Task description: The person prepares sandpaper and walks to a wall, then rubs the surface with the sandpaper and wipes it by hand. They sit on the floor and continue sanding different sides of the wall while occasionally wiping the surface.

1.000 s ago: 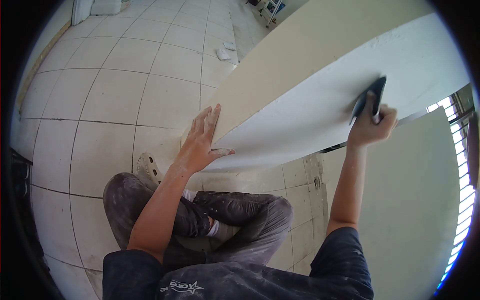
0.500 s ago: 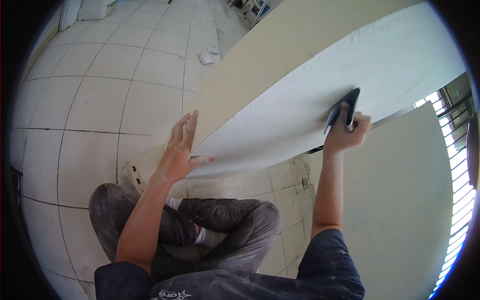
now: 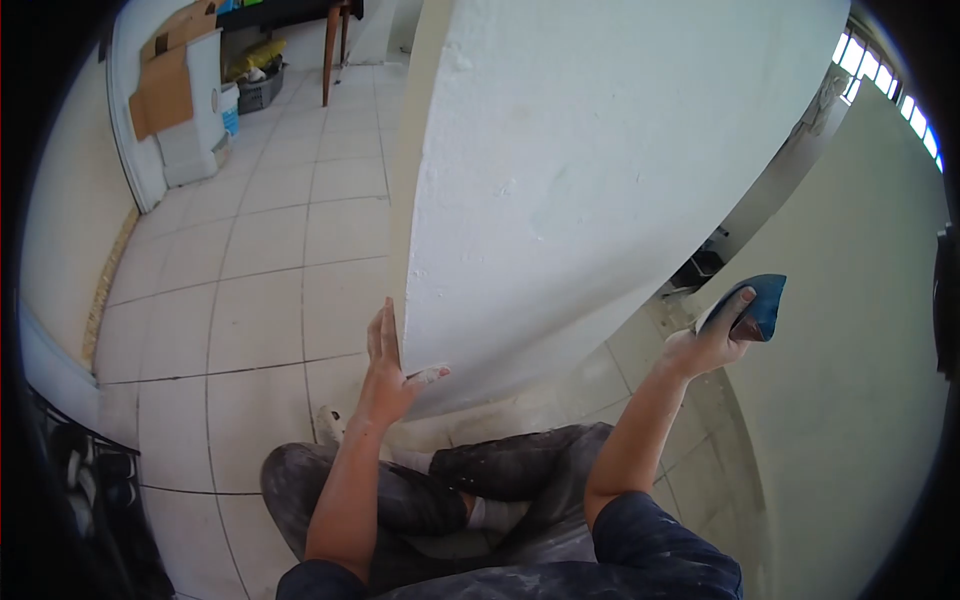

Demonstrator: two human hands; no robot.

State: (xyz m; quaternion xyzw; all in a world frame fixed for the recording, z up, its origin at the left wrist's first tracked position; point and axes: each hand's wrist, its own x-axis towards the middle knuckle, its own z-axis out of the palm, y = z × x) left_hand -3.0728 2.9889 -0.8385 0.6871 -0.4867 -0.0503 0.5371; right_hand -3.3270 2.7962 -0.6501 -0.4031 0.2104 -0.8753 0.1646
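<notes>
A white wall end stands upright in front of me, with small bumps and pits on its surface. My left hand rests at its lower left corner, fingers stretched along the side face and thumb against the front face. In my right hand is a curved dark-blue sheet that looks like sandpaper, with a brownish part showing under my fingers. That hand is apart from the wall, to its right. White dust coats my fingers and trousers.
Tiled floor stretches away on the left. Farther back are a cardboard-covered white object, a grey crate and a table leg. A pale panel stands close on my right. Shoes sit at lower left.
My right hand has come off the wall face with the sandpaper, moving right and down in view. My left hand stays at the corner. The camera's view has turned and tilted up.
</notes>
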